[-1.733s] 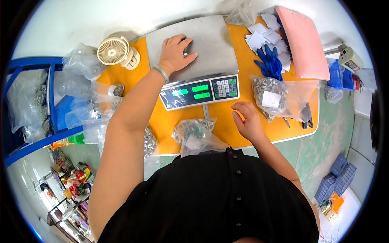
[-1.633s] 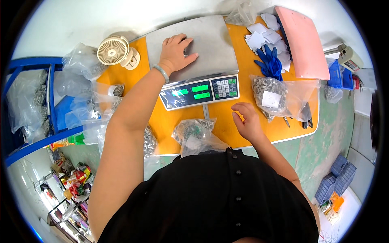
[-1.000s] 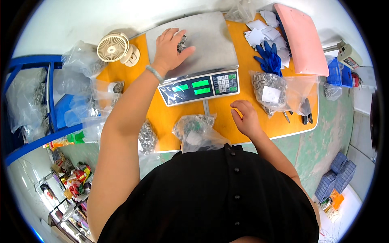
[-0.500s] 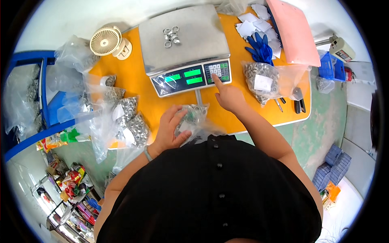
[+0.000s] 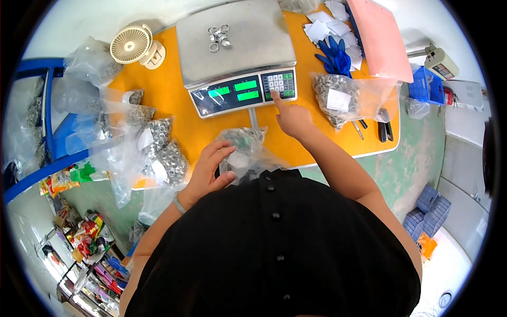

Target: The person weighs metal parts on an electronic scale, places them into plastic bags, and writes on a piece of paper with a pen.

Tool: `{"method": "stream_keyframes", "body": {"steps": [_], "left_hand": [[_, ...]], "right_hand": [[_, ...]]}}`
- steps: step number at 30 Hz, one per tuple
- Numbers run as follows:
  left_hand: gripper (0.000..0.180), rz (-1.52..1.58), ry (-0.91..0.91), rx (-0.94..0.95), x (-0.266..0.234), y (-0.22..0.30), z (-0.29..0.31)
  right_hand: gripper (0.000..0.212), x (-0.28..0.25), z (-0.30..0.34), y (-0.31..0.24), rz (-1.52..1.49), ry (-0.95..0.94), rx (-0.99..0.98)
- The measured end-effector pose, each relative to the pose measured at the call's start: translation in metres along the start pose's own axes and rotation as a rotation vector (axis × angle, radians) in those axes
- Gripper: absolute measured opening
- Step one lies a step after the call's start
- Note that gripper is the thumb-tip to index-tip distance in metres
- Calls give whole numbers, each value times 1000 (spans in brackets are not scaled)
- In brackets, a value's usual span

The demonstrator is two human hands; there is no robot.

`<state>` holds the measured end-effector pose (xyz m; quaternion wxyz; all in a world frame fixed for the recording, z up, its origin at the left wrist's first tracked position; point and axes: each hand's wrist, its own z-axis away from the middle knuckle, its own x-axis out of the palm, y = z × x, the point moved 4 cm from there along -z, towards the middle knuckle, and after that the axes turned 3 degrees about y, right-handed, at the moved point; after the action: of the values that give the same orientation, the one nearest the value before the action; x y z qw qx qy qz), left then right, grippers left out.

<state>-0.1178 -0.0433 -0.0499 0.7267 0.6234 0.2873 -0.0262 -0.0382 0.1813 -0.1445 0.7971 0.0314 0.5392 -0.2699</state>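
On the orange table point(image 5: 174, 98): everything sits within arm's reach of the person in black, bags to both sides and the weighing gear dead centre.
Scale point(image 5: 237, 58): a grey counting scale faces the person, its green readouts and keypad point(image 5: 278, 84) turned toward them so they can be read and pressed without leaning.
Metal rings point(image 5: 218, 37): a small cluster, about 6, lies near the far edge of the steel pan, apart from the hands, so nothing else bears on the pan.
Right hand point(image 5: 292, 117): index finger stretched out with its tip on the lower edge of the keypad; the other fingers are curled back, out of the way of the keys.
Left hand point(image 5: 208, 171): fingers spread and resting on a clear plastic bag of rings point(image 5: 244, 150) at the table's near edge, seemingly steadying it against the body.
Left side: more clear bags of rings point(image 5: 161, 150) are piled beside a small white fan point(image 5: 132, 45).
Right side: another filled bag with a white slip point(image 5: 338, 98), blue gloves point(image 5: 334, 55), loose paper slips point(image 5: 322, 26), a pink folder point(image 5: 383, 37) and a black stapler point(image 5: 384, 124) lie clear of the scale.
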Motion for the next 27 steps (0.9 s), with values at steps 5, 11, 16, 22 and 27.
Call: {"method": "stream_keyframes", "body": {"steps": [5, 11, 16, 22, 27], "left_hand": [[51, 7, 0, -7, 2, -4, 4], [51, -7, 4, -7, 2, -6, 8], [51, 11, 13, -24, 4, -5, 10], [50, 4, 10, -36, 3, -3, 12], [50, -17, 18, -18, 4, -3, 15]], "right_hand": [[61, 4, -1, 1, 36, 25, -32], [60, 11, 7, 1, 37, 12, -42], [60, 15, 8, 1, 58, 8, -66], [62, 14, 6, 0, 80, -60, -23], [58, 16, 9, 0, -14, 2, -43]]}}
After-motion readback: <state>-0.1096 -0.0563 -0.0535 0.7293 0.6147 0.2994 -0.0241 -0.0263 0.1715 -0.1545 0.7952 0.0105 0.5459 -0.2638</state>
